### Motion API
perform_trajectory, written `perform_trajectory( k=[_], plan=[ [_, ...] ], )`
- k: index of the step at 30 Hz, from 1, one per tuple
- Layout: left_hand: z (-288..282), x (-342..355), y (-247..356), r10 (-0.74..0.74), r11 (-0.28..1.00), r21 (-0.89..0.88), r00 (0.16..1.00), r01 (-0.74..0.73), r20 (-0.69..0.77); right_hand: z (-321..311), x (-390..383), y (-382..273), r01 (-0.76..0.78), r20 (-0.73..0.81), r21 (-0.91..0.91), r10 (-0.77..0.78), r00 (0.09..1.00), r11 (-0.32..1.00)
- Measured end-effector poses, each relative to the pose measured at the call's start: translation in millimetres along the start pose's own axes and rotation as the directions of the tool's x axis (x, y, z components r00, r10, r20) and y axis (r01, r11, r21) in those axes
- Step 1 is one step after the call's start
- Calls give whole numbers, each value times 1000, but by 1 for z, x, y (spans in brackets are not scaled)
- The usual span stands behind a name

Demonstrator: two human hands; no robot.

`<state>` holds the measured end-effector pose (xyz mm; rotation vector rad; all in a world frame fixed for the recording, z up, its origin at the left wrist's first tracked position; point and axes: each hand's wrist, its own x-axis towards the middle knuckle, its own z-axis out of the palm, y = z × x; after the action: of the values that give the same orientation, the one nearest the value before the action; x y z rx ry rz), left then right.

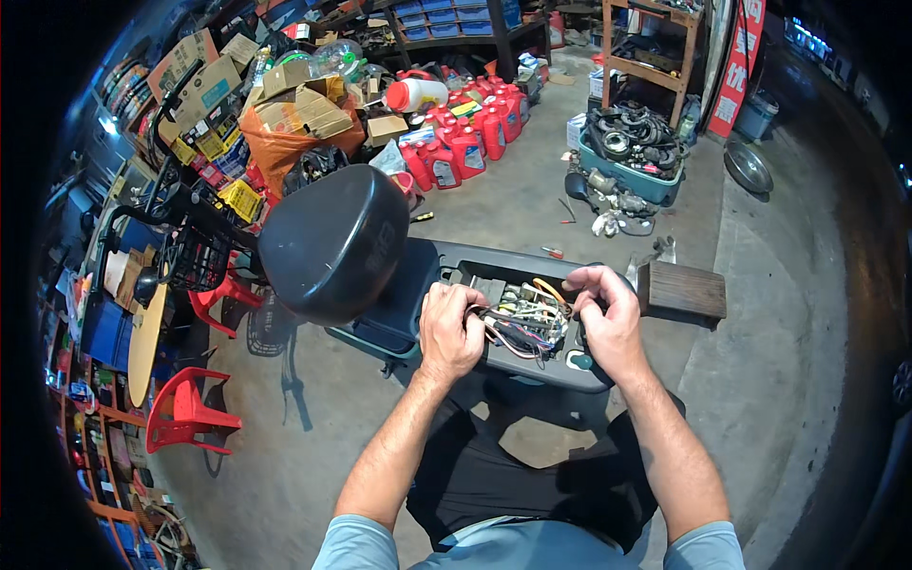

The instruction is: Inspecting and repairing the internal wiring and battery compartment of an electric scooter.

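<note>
An electric scooter stands in front of me, with its black seat (337, 242) on the left. Its rear compartment (489, 258) lies uncovered, and a tangle of thin coloured wires (532, 328) fills it. At the compartment's left side my left hand (451, 328) is closed, its thumb and forefinger pinching some of the wires. My right hand (610, 318) is over the right end, fingers curled and thumb pressed toward them; what lies between them is hidden. An orange cable (548, 288) loops up close to those fingertips.
Beyond the scooter are red bottles (461, 152) and a teal crate of metal parts (638, 176). A wooden stool (682, 291) is right of the compartment, with a screwdriver (552, 253) on the floor nearby. Red plastic chairs (190, 413) stand at left.
</note>
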<state>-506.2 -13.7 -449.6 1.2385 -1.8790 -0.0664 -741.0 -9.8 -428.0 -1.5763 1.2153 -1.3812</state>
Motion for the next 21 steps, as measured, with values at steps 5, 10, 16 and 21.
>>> perform_trajectory(
  k=[5,10,16,21],
  plan=[
    [-1,0,0,29,1000,-12,999,-29,-26,-3,-2,3,-48,-49,31,50,998,998],
    [-2,-1,0,28,999,-17,999,-28,-30,-2,-3,3,-43,-57,50,46,997,998],
    [-2,-2,-1,29,999,-22,999,-30,-37,-3,-3,2,-58,-58,58,62,996,997],
    [-3,-2,-1,40,999,-34,998,-42,-56,-1,-2,4,-61,-58,54,64,996,997]
  ],
)
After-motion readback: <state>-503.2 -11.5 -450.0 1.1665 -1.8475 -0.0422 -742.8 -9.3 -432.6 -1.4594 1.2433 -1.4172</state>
